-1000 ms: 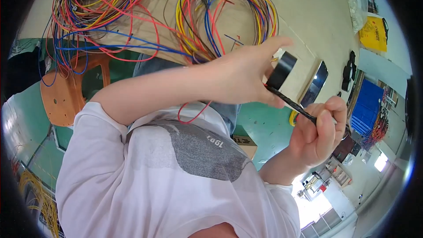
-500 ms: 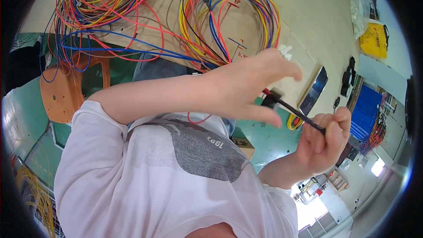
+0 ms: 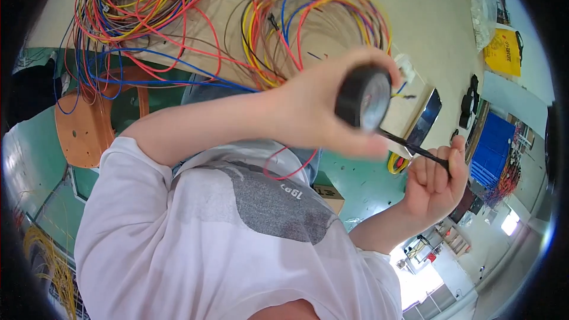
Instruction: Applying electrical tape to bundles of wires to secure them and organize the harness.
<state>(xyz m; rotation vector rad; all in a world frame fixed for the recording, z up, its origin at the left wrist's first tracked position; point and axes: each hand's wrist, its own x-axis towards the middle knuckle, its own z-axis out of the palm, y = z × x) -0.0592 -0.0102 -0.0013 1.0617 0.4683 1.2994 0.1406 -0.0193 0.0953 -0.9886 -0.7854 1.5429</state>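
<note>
My left hand (image 3: 320, 112) grips a roll of black tape (image 3: 363, 96), held up in front of my chest with its open core facing me. A strip of tape runs from the roll down to a thin black-wrapped wire bundle (image 3: 415, 148). My right hand (image 3: 435, 181) is closed in a fist around the lower end of that bundle, just right of and below the roll. A red wire (image 3: 284, 172) loops down under my left wrist, over my white shirt.
Coils of red, yellow and blue wires (image 3: 314, 29) and a second tangle (image 3: 136, 12) lie on the beige table (image 3: 427, 18). An orange stool (image 3: 89, 130) stands at the left. A yellow bag (image 3: 504, 53), a blue crate (image 3: 495, 148) and a dark flat tray (image 3: 430, 120) are at the right.
My left hand has swung the tape roll around the bundle and up, so its flat side now faces me. My right hand has kept its grip, shifting slightly lower.
</note>
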